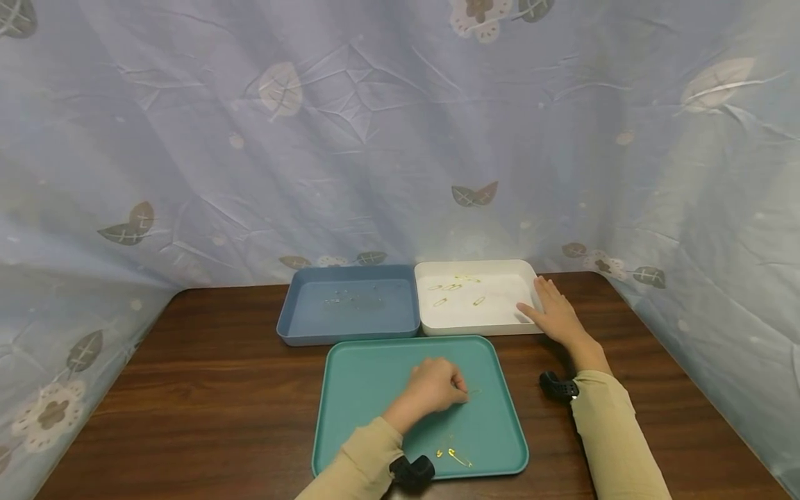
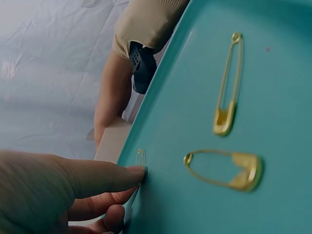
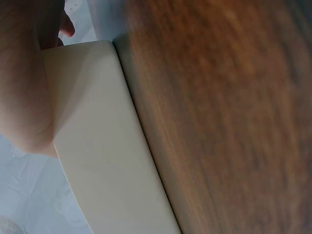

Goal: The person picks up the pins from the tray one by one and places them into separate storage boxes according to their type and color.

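My left hand [image 1: 432, 385] is low over the teal tray [image 1: 369, 361], thumb and fingertips pinching a gold safety pin [image 2: 140, 155]. Part of that pin is hidden behind the fingers. Two more gold safety pins lie on the teal tray close to the wrist: a slim one [image 2: 227, 87] and a wider, rounded one [image 2: 224, 170]. At the right end of the white tray [image 1: 481, 329], my right hand [image 1: 556, 316] rests on the rim with its fingers spread and extended. Several gold safety pins [image 1: 478, 301] lie scattered inside the white tray.
A blue tray [image 1: 346, 340] holding several tiny silvery pieces [image 1: 353, 298] stands left of the white one, side by side behind the teal tray. All three sit on a dark wooden table [image 1: 187, 389]. Patterned cloth [image 1: 350, 139] hangs behind and along both sides.
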`<state>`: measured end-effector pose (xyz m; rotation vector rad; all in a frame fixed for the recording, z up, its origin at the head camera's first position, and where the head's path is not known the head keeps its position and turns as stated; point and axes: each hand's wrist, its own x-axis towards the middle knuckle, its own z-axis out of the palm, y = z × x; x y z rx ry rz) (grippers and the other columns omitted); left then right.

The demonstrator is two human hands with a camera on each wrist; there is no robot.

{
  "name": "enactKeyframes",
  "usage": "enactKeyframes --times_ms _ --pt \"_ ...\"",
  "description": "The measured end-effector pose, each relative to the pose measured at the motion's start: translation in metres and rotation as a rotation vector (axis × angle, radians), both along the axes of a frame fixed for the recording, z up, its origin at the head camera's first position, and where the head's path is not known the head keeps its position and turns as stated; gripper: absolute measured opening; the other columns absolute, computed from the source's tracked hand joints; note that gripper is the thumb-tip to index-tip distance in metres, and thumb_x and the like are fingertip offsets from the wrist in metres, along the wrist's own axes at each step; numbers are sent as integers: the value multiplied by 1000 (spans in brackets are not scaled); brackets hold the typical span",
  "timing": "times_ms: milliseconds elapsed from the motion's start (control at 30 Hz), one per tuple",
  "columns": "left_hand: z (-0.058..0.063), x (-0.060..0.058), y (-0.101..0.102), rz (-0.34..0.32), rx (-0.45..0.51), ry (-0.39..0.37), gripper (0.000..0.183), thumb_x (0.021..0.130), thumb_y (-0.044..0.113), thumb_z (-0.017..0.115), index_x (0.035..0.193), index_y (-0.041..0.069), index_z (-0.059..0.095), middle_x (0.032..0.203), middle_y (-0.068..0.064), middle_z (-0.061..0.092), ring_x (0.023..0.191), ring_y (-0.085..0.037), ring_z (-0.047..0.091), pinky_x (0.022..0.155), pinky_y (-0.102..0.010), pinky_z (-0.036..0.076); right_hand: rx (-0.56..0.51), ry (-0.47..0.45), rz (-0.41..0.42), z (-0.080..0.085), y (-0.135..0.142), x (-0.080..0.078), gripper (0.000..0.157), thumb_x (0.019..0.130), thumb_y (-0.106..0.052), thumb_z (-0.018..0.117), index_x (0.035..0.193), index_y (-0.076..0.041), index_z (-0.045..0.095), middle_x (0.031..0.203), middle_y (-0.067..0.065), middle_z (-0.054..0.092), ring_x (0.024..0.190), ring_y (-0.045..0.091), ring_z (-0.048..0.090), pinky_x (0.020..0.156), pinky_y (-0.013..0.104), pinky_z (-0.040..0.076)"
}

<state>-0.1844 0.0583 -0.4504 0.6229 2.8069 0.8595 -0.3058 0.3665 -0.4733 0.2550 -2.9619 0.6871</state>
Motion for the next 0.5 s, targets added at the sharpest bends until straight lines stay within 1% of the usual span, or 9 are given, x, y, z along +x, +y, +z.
enactKeyframes --times_ms 200,333,500 --pt "-3 -5 -5 -2 -19 16 11 79 25 80 70 23 74 72 13 66 66 -5 49 70 -29 39 1 6 -2 -1 -1 0 87 99 -50 46 154 5 8 161 27 9 149 47 5 116 66 6" --pt "-2 -8 -8 -7 -28 15 13 79 22 78 68 22 72 69 13 64 64 -5 48 70 -29 38 -1 10 -5 -2 -1 0 87 99 -50 47 154 6 8 161 27 8 149 47 5 116 66 6" --pt "1 -12 -12 -8 -33 7 17 80 19 76 65 21 70 65 12 60 64 -7 47 72 -31 38 0 13 -5 -2 -1 0 87 99 -50 47 154 6 8 161 27 8 149 47 5 116 66 7"
